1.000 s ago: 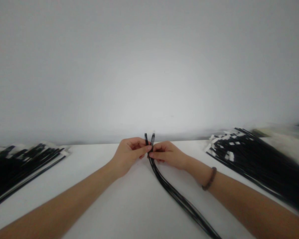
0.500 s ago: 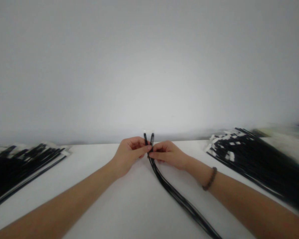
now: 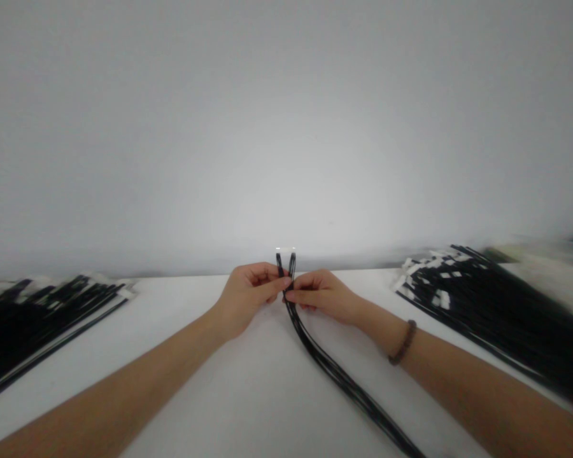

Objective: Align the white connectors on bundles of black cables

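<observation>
Fingertips of the left hand [image 3: 248,294] and right hand [image 3: 322,294] pinch a thin bundle of black cables [image 3: 334,375] at the white table [image 3: 248,394]'s far edge. Its two white-tipped ends have risen slightly higher, now side by side; similar black cable piles [image 3: 487,305] flank both edges.

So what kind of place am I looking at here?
Probably a cable assembly bench: stacks of black cables left and right on a white table, both hands pinching one bundle.

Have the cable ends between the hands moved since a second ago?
Yes. The cable ends poke up slightly higher above the table's far edge; both hands stay put.
</observation>
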`<action>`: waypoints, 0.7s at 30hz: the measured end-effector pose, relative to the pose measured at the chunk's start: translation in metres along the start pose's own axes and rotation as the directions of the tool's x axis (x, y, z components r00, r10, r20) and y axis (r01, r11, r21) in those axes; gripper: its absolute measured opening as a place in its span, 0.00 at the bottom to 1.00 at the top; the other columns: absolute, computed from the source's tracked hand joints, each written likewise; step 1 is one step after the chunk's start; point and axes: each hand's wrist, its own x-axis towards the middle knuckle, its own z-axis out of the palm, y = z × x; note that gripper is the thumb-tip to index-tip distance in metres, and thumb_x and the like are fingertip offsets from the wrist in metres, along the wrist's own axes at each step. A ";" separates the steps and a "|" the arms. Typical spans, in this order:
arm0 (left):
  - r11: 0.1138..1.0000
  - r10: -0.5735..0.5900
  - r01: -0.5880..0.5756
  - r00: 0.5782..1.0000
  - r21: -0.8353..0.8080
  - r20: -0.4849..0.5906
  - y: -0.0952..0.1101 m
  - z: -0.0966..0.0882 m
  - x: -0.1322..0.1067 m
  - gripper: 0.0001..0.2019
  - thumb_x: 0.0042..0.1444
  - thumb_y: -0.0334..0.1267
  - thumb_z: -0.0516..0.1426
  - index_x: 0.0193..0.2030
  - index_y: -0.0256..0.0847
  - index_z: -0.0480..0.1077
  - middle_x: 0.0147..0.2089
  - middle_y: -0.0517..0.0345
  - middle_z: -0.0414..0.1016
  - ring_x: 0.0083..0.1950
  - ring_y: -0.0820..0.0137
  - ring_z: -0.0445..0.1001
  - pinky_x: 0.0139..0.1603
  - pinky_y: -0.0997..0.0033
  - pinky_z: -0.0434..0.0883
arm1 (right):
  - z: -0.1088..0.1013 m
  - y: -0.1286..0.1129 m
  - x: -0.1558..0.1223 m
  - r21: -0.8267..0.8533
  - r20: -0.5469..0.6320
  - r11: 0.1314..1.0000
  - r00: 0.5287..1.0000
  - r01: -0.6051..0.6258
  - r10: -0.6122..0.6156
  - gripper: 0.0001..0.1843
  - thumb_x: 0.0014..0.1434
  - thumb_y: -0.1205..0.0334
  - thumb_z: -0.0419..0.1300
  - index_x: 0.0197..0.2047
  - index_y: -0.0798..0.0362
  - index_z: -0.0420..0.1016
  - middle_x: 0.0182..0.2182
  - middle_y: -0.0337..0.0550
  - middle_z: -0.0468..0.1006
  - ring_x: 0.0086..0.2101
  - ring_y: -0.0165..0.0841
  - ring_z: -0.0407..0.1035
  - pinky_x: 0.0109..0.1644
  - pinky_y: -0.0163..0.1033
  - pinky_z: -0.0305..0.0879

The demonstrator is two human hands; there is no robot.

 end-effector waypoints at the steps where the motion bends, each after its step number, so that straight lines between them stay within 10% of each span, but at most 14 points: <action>1: 1.000 -0.002 0.002 1.000 0.004 -0.005 0.000 0.000 0.000 0.07 0.40 0.36 0.61 0.25 0.35 0.70 0.17 0.64 0.62 0.19 0.80 0.57 0.20 0.77 0.52 | 0.000 0.000 0.000 0.001 -0.002 1.000 1.000 -0.002 0.002 0.13 0.48 0.56 0.58 0.23 0.58 0.67 0.16 0.33 0.61 0.18 0.21 0.52 0.21 0.31 0.47; 21: 0.999 -0.017 0.016 1.000 0.035 0.026 0.003 -0.001 -0.002 0.06 0.42 0.36 0.61 0.28 0.36 0.74 0.16 0.65 0.61 0.20 0.80 0.54 0.20 0.75 0.50 | -0.002 0.001 0.001 0.013 0.033 1.000 0.999 0.003 -0.004 0.11 0.49 0.58 0.57 0.24 0.59 0.67 0.16 0.33 0.61 0.18 0.21 0.52 0.21 0.31 0.47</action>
